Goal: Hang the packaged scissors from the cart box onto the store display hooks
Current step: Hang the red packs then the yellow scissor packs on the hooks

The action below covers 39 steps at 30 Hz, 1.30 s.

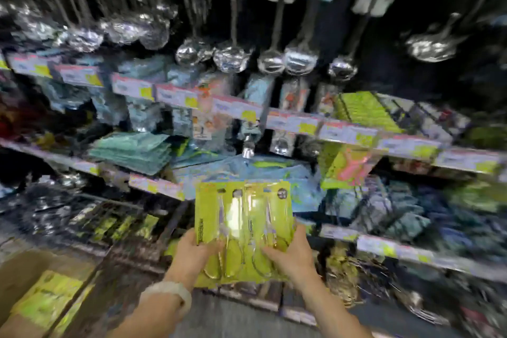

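Observation:
The view is blurred by motion. Both my hands hold a small stack of lime-green scissor packs (242, 217) upright in front of the display. My left hand (192, 252) grips the stack's lower left edge, and my right hand (292, 254) grips its lower right side. The packs' hang holes point up toward the shelves. The cardboard cart box (19, 280) sits at the bottom left, with more green scissor packs (48, 298) lying inside. A row of the same green packs (366, 110) hangs on hooks at the upper right, and one pack with pink scissors (347, 166) hangs below it.
Steel ladles (300, 59) hang in rows across the top of the display. Price-label rails (299, 123) run along the shelf fronts. Teal folded cloths (134, 149) and blue packets fill the middle shelf. Dark packaged goods crowd the lower right shelves.

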Each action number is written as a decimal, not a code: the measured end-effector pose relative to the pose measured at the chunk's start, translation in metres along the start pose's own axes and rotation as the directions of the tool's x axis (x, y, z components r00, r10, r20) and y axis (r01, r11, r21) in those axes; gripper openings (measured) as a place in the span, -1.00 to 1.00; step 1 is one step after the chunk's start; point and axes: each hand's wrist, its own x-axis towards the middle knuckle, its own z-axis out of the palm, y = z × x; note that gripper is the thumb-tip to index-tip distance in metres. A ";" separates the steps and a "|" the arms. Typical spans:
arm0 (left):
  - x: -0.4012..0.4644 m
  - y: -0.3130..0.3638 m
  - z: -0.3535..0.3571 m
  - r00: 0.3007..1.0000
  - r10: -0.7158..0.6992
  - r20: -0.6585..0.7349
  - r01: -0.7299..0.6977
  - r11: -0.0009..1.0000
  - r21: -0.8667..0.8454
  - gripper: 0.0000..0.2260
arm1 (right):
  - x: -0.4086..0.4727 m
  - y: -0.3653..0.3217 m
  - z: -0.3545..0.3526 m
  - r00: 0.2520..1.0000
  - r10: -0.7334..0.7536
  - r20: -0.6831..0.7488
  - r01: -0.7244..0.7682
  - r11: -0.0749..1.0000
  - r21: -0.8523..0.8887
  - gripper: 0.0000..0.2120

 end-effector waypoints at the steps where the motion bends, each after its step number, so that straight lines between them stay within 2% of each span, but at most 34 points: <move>1: -0.015 -0.003 0.032 0.999 0.011 0.043 -0.011 1.000 0.012 -0.80 | -0.011 0.017 -0.033 0.998 0.014 -0.053 -0.013 1.000 0.015 -0.32; 4: -0.057 -0.009 0.126 0.980 0.022 0.200 -0.032 0.998 0.048 -0.76 | -0.047 0.060 -0.127 0.978 0.083 -0.193 -0.073 0.996 0.055 -0.36; 8: -0.103 -0.012 0.231 0.929 0.036 0.369 -0.082 0.991 0.108 -0.81 | -0.087 0.109 -0.232 0.935 0.159 -0.316 -0.129 0.985 0.114 -0.47; 10: -0.118 -0.010 0.269 0.899 0.007 0.437 -0.072 0.989 0.132 -0.79 | -0.100 0.126 -0.271 0.910 0.189 -0.368 -0.158 0.981 0.111 -0.47; 12: -0.126 -0.010 0.304 0.873 -0.001 0.488 -0.094 0.981 0.170 -0.67 | -0.106 0.141 -0.302 0.878 0.221 -0.425 -0.180 0.974 0.134 -0.45; 14: -0.136 -0.003 0.334 0.860 0.013 0.510 -0.103 0.983 0.150 -0.73 | -0.107 0.154 -0.328 0.839 0.266 -0.474 -0.207 0.963 0.174 -0.39; 15: -0.139 0.001 0.348 0.851 0.031 0.525 -0.129 0.980 0.151 -0.70 | -0.106 0.159 -0.339 0.826 0.283 -0.487 -0.215 0.957 0.193 -0.34; 18: -0.142 0.011 0.381 0.805 0.032 0.592 -0.176 0.966 0.188 -0.46 | -0.098 0.170 -0.374 0.801 0.313 -0.510 -0.221 0.947 0.233 -0.28; 20: -0.128 0.009 0.408 0.803 0.016 0.595 -0.197 0.951 0.240 -0.37 | -0.089 0.172 -0.398 0.777 0.324 -0.539 -0.219 0.943 0.251 -0.28; 23: -0.111 0.015 0.444 0.790 0.028 0.612 -0.229 0.940 0.252 -0.35 | -0.068 0.176 -0.435 0.766 0.331 -0.552 -0.218 0.940 0.262 -0.29; 26: -0.097 0.023 0.480 0.782 0.009 0.623 -0.212 0.944 0.253 -0.12 | -0.039 0.179 -0.471 0.754 0.330 -0.568 -0.227 0.942 0.247 -0.25; 28: -0.092 0.032 0.501 0.772 0.008 0.635 -0.228 0.937 0.265 -0.11 | -0.021 0.178 -0.490 0.763 0.303 -0.571 -0.206 0.951 0.229 -0.28; 32: -0.085 0.037 0.526 0.783 -0.015 0.621 -0.206 0.937 0.282 -0.24 | 0.007 0.178 -0.518 0.787 0.218 -0.578 -0.137 0.974 0.180 -0.35; 36: -0.070 0.021 0.547 0.810 0.002 0.586 -0.213 0.932 0.292 0.10 | 0.026 0.185 -0.540 0.823 0.157 -0.546 -0.078 0.983 0.165 -0.37; 37: -0.067 0.018 0.551 0.813 0.000 0.582 -0.202 0.938 0.282 0.12 | 0.030 0.189 -0.545 0.830 0.150 -0.537 -0.076 0.985 0.158 -0.35; 39: -0.092 0.033 0.556 0.846 0.010 0.533 -0.187 0.942 0.278 0.01 | 0.036 0.195 -0.554 0.849 0.161 -0.503 -0.094 0.983 0.155 -0.27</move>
